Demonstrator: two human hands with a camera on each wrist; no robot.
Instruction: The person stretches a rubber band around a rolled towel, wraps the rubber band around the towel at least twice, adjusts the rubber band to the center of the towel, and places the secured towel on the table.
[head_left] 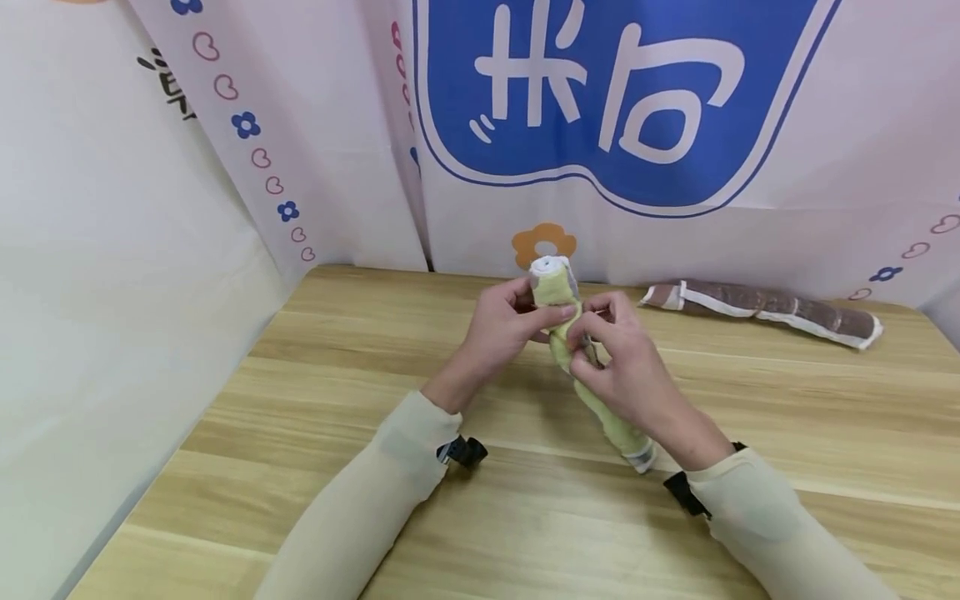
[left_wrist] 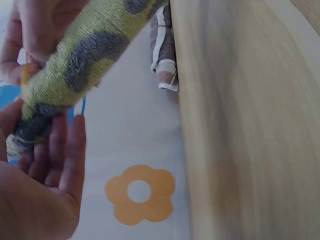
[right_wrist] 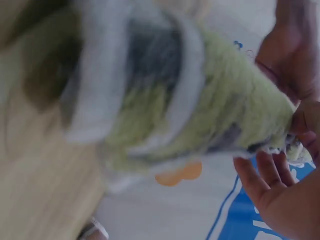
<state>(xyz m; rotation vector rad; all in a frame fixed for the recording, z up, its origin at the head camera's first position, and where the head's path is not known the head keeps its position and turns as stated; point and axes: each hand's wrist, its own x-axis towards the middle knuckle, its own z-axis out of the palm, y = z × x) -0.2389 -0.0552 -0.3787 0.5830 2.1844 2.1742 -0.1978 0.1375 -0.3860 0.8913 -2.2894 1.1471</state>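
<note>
A rolled towel [head_left: 553, 292], yellow-green with grey patches and white edging, is held up at a slant above the wooden table. My left hand [head_left: 498, 327] grips it near its upper end, with the thumb across the front. Lower down, the fingers of my right hand [head_left: 626, 367] curl in and pinch at the roll's right side, where it narrows. In the left wrist view the towel [left_wrist: 95, 60] shows its patches, and a small orange bit [left_wrist: 28, 73] lies by the fingers. The right wrist view shows the towel's lower end [right_wrist: 225, 85] close and blurred.
A brown roll with white edging [head_left: 780, 312] lies along the back right of the wooden table [head_left: 315, 400]. Behind the table hangs a white printed cloth [head_left: 337, 150] with a large blue sign. Small black devices [head_left: 467, 452] sit at both cuffs.
</note>
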